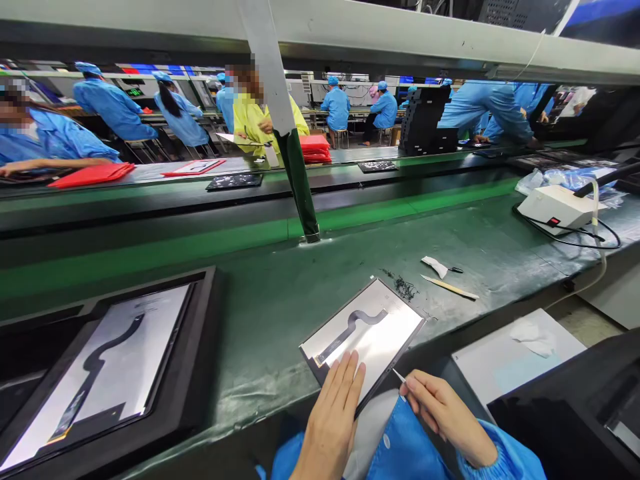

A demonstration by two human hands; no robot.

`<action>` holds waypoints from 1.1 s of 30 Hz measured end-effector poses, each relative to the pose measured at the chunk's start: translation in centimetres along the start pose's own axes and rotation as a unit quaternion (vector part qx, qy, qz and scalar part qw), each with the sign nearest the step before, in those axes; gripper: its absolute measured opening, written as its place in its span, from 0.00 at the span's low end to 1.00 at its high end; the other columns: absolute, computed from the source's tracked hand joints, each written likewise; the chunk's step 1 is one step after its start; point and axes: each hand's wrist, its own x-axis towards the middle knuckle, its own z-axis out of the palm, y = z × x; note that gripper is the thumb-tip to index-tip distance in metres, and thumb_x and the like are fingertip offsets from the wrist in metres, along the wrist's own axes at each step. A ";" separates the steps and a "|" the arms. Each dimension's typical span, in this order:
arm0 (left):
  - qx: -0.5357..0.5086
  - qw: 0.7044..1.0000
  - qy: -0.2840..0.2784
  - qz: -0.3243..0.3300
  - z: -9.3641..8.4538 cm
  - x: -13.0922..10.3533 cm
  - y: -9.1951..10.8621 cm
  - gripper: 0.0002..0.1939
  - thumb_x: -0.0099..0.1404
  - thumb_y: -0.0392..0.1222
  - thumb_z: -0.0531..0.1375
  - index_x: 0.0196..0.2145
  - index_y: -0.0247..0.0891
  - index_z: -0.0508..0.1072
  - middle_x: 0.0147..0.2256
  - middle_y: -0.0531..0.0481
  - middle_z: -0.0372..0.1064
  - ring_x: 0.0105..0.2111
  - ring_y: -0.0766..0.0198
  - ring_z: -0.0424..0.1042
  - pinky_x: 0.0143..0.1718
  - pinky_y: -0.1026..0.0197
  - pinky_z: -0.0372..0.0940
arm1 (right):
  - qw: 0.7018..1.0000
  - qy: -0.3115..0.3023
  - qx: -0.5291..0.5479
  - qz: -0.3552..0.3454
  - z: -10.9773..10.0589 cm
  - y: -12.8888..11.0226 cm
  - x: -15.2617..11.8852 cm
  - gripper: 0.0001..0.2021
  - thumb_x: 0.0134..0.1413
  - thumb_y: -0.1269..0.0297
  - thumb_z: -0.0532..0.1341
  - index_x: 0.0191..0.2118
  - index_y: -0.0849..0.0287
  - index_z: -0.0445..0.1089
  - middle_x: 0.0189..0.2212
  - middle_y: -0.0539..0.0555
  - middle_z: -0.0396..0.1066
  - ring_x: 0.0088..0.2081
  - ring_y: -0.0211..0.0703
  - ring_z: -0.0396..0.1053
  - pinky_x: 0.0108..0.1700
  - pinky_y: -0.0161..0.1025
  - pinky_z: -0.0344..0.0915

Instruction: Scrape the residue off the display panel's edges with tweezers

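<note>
A tablet display panel (pixel 377 320) with a silvery back and a dark, curved flex cable (pixel 350 328) lies aslant on the green bench, its near end reaching past the front edge. Flat on the panel's near part rests my left hand (pixel 334 407), fingers stretched out together. My right hand (pixel 437 407) pinches a thin, pale, pointed tool (pixel 399 375), whose tip is at the panel's right edge; its exact kind does not show. Dark shreds (pixel 404 288) are scattered beyond the panel. A pale, flat stick with a pointed end (pixel 450 287) lies to the right of them.
At left, a black foam tray (pixel 203 333) holds a similar panel (pixel 135 360). A crumpled white wipe (pixel 435 267) lies near a white device (pixel 563 208) with cords. A green-wrapped post (pixel 300 187) rises from the bench. Co-workers sit beyond the line. A white box (pixel 475 363) stands lower right.
</note>
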 end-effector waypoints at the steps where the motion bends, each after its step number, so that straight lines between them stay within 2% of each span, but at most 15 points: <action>1: -0.004 1.000 0.008 -0.004 0.2 -0.1 0.0 0.43 0.57 0.17 0.45 0.70 0.30 0.46 0.63 0.39 0.60 0.66 0.54 0.55 0.61 0.51 0.61 | 1.000 0.000 -0.004 0.006 -0.1 0.1 0.1 0.32 0.52 0.29 0.53 0.32 0.58 0.69 0.19 0.43 0.57 0.15 0.30 0.48 0.18 0.33 0.43; 6: -0.031 0.999 0.033 -0.028 1.3 -0.5 0.3 0.45 0.54 0.17 0.44 0.69 0.32 0.48 0.65 0.41 0.57 0.66 0.54 0.55 0.62 0.48 0.60 | 1.000 0.021 -0.007 -0.019 -0.2 0.3 0.3 0.31 0.54 0.31 0.54 0.30 0.59 0.69 0.15 0.40 0.48 0.18 0.32 0.45 0.22 0.34 0.44; 9: -0.031 0.999 0.026 -0.029 1.3 -0.6 0.3 0.45 0.53 0.17 0.44 0.69 0.32 0.48 0.64 0.41 0.58 0.66 0.54 0.55 0.62 0.48 0.60 | 0.999 0.019 0.011 -0.031 -0.2 0.0 0.3 0.27 0.54 0.34 0.58 0.28 0.58 0.65 0.17 0.41 0.52 0.20 0.32 0.46 0.23 0.34 0.44; 12: -0.025 0.999 0.029 -0.028 1.4 -0.6 0.3 0.45 0.53 0.17 0.44 0.69 0.32 0.48 0.64 0.40 0.59 0.66 0.55 0.55 0.62 0.49 0.60 | 1.000 0.005 0.024 -0.008 -0.2 -0.4 0.2 0.28 0.51 0.32 0.59 0.28 0.58 0.65 0.16 0.43 0.55 0.19 0.32 0.46 0.22 0.35 0.41; 16: -0.029 0.998 0.044 -0.031 1.6 -0.6 0.4 0.45 0.53 0.17 0.43 0.69 0.32 0.49 0.63 0.41 0.60 0.65 0.55 0.55 0.62 0.49 0.60 | 0.997 -0.011 0.067 0.029 -0.3 -0.5 0.4 0.33 0.45 0.28 0.59 0.31 0.60 0.69 0.13 0.40 0.52 0.16 0.30 0.42 0.20 0.34 0.37; 20: -0.028 0.999 0.031 -0.033 0.9 -0.4 0.3 0.46 0.52 0.17 0.44 0.69 0.32 0.48 0.64 0.41 0.60 0.65 0.55 0.56 0.61 0.50 0.60 | 0.995 -0.012 0.088 0.043 -0.3 -0.5 0.5 0.34 0.42 0.28 0.61 0.30 0.60 0.69 0.13 0.40 0.51 0.16 0.29 0.41 0.19 0.34 0.36; 24: -0.014 1.000 0.005 -0.018 0.3 -0.2 0.2 0.45 0.53 0.18 0.46 0.69 0.31 0.47 0.63 0.40 0.60 0.65 0.55 0.56 0.61 0.51 0.62 | 0.994 -0.006 0.097 0.044 -0.3 -0.2 0.6 0.33 0.42 0.28 0.61 0.29 0.61 0.70 0.12 0.40 0.51 0.15 0.29 0.41 0.19 0.33 0.35; 33: -0.023 0.999 0.018 -0.028 0.9 -0.6 0.3 0.46 0.53 0.18 0.45 0.69 0.32 0.47 0.63 0.41 0.60 0.65 0.56 0.57 0.62 0.50 0.60 | 0.994 -0.002 0.100 0.038 -0.4 0.2 0.7 0.33 0.43 0.29 0.61 0.30 0.61 0.70 0.12 0.40 0.51 0.15 0.29 0.41 0.19 0.34 0.36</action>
